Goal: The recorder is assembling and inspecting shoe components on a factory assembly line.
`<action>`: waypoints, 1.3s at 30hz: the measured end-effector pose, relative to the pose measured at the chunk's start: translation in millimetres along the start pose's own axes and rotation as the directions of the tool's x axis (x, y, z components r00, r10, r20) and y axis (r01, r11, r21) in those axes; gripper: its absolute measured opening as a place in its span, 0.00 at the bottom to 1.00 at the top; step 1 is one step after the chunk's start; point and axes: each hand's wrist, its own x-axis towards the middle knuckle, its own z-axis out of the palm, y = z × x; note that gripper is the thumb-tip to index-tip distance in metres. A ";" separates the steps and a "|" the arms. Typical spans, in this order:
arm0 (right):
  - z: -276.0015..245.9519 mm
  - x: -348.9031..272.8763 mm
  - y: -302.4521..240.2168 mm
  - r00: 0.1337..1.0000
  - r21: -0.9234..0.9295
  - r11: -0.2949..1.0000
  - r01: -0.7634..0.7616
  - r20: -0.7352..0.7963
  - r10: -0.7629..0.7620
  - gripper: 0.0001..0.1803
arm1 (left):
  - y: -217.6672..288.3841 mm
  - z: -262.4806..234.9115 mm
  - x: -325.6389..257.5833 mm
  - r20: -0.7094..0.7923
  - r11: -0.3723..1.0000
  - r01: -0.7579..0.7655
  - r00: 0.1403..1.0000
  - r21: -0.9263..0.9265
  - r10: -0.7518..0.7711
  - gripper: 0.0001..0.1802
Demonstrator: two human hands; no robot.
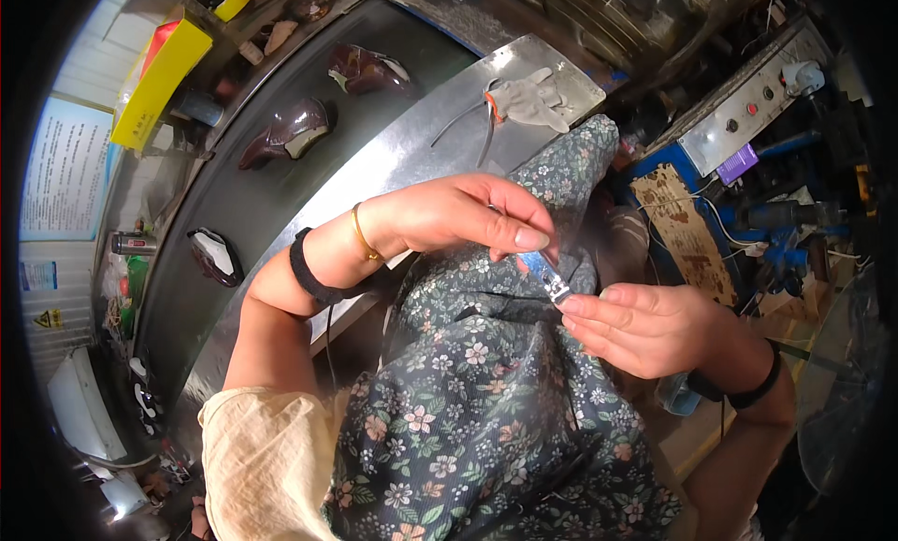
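My left hand [468, 214] pinches a small metal nail clipper [546, 275] between thumb and fingers. The clipper's tip sits at a fingertip of my right hand [645, 328], whose fingers are curled with nothing held in them. Both hands hover over my lap, which is covered by a dark floral apron [486, 401]. A gold bangle and a black band circle my left wrist, and a black band circles my right wrist.
A metal bench top [412, 148] holds a grey work glove [533, 97] and pliers with orange handles. On a dark conveyor belt [234, 195] lie shoe parts [290, 129]. A yellow box [159, 73] stands far left. A machine control panel [748, 111] is at right.
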 end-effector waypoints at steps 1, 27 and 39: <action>-0.6 -1.0 0.7 0.999 0.011 0.999 0.033 0.017 -0.033 0.11 | 1.6 0.9 0.9 0.003 1.000 0.002 1.000 -0.002 -0.002 0.17; 0.1 3.3 -7.8 0.972 -0.039 0.993 0.108 0.213 -0.097 0.10 | 23.9 10.7 4.3 -0.044 0.891 0.106 0.994 0.442 -0.096 0.12; 16.1 -4.4 -15.0 0.993 0.119 0.993 0.002 0.116 -0.016 0.14 | 20.4 12.4 11.9 -0.116 0.827 0.186 0.982 0.531 -0.146 0.11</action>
